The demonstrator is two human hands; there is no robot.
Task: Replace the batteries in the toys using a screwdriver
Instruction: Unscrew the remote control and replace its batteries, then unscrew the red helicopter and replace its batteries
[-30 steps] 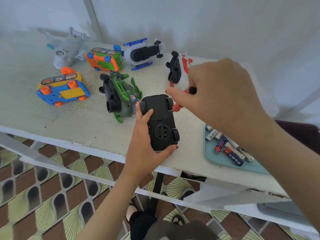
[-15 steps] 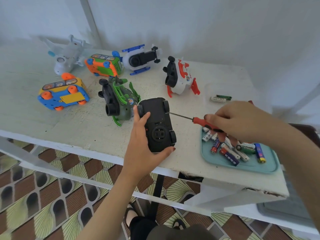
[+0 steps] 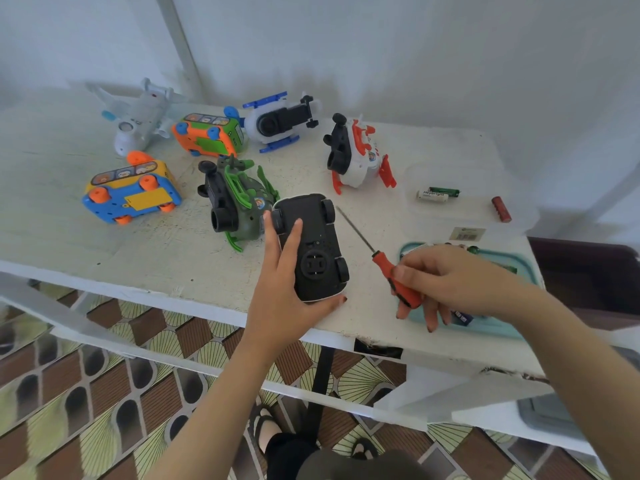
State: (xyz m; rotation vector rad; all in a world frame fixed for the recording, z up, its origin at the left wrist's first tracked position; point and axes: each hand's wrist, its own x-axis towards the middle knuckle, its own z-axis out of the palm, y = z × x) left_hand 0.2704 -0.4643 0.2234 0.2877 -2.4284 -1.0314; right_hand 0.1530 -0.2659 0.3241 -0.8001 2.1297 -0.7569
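At centre frame the left hand (image 3: 285, 296) curls thumb and fingers round the upturned black toy car (image 3: 313, 237); just right, the right hand (image 3: 450, 282) pinches the red screwdriver (image 3: 380, 258) by its handle, over the teal tray (image 3: 498, 330).

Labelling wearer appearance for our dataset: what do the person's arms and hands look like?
Both forearms are bare, no sleeves in view. The left hand and right hand show dark red nail polish; no rings, watch or gloves visible.
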